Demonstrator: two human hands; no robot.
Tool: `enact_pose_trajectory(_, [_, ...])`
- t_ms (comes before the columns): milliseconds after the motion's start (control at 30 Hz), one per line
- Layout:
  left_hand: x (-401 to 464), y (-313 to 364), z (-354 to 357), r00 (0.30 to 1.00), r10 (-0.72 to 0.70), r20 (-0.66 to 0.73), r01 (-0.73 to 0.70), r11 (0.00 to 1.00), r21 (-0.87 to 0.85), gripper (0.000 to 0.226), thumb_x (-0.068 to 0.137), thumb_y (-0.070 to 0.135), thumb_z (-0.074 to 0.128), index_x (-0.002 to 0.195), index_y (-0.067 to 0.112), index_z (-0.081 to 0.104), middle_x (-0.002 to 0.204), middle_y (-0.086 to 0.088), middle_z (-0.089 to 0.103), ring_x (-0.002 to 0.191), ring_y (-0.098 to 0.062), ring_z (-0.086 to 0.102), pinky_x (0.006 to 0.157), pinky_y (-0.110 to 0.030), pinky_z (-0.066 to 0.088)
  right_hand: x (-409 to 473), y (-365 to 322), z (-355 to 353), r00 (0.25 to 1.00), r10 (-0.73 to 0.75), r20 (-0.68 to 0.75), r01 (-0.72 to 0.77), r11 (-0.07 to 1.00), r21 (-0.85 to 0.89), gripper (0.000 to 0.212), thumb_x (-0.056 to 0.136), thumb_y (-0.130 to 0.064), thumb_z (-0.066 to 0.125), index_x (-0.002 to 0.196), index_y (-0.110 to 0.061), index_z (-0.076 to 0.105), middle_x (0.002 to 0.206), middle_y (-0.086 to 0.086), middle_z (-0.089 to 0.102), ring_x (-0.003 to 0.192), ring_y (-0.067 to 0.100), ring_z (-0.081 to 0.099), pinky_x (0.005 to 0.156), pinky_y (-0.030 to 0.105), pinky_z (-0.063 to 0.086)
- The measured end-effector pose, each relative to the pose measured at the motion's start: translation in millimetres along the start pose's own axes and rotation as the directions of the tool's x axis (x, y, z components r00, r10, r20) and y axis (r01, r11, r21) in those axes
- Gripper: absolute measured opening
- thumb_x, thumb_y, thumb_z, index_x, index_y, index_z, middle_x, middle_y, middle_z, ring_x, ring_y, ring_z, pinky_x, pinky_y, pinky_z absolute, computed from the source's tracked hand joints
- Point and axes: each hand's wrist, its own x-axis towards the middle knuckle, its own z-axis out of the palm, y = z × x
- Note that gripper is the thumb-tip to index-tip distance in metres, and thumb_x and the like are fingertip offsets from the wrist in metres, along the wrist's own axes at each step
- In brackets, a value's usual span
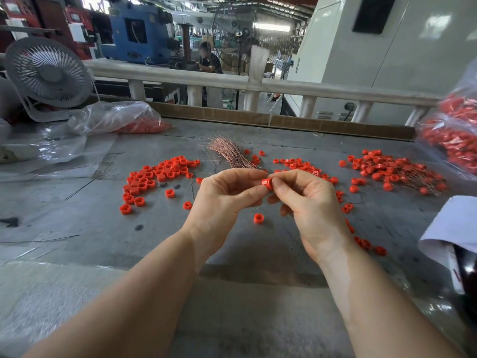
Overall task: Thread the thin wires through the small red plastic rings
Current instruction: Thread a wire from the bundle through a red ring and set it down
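Observation:
A small red plastic ring (267,183) is held above the grey table between both hands. My left hand (224,200) pinches it from the left with thumb and forefinger. My right hand (307,202) pinches it from the right. Any wire at the ring is too thin to make out. A bundle of thin copper wires (229,153) lies just behind the hands. Loose red rings (154,177) are heaped at left, more (296,165) behind the right hand. Rings with wires through them (392,171) pile at right.
A clear bag of red rings (121,120) lies at back left beside a small white fan (49,73). Bags of wired rings (454,133) sit at the right edge. A cardboard strip (284,120) and white rail bound the table's (103,228) far side. One ring (258,218) lies under my hands.

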Motion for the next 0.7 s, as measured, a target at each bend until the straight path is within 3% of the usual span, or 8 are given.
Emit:
enact_pose_trajectory(200, [-2.2, 2.7, -0.3, 1.0, 0.013, -0.001, -0.013, 0.996, 0.086, 0.019, 0.062, 0.021, 0.072, 0.081, 0.02, 0.072, 0.073, 0.005, 0.071, 0.066, -0.003, 0.063, 0.057, -0.017, 0.049, -0.3, -1.0, -1.1, 0.999, 0.032, 0.03, -0.034, 0.997, 0.069, 0.021, 0.087, -0.003, 0.057, 0.077, -0.018, 0.066, 0.063, -0.007, 0.067, 0.059, 0.003, 0.06, 0.048, 0.014, 0.041])
enact_pose_trajectory(467, [-2.0, 3.7, -0.6, 0.999, 0.037, -0.016, -0.035, 0.992, 0.121, 0.013, 0.068, 0.008, 0.073, 0.076, 0.018, 0.07, 0.07, 0.004, 0.071, 0.063, -0.004, 0.06, 0.053, -0.017, 0.047, -0.7, -1.3, -1.6, 0.998, 0.031, 0.046, -0.033, 0.998, 0.047, 0.022, 0.088, -0.003, 0.056, 0.079, -0.018, 0.068, 0.066, -0.007, 0.067, 0.062, 0.004, 0.06, 0.049, 0.015, 0.042])
enact_pose_trajectory(700, [-2.5, 4.3, -1.3, 1.0, 0.011, 0.005, -0.011, 0.996, 0.089, 0.014, 0.059, 0.021, 0.073, 0.073, 0.021, 0.071, 0.07, 0.002, 0.07, 0.063, -0.005, 0.06, 0.053, -0.018, 0.046, -1.3, -2.3, -2.1, 0.998, 0.036, 0.061, -0.039, 0.998, 0.045, 0.023, 0.088, -0.003, 0.057, 0.079, -0.021, 0.069, 0.068, -0.006, 0.068, 0.063, 0.005, 0.06, 0.05, 0.015, 0.043])
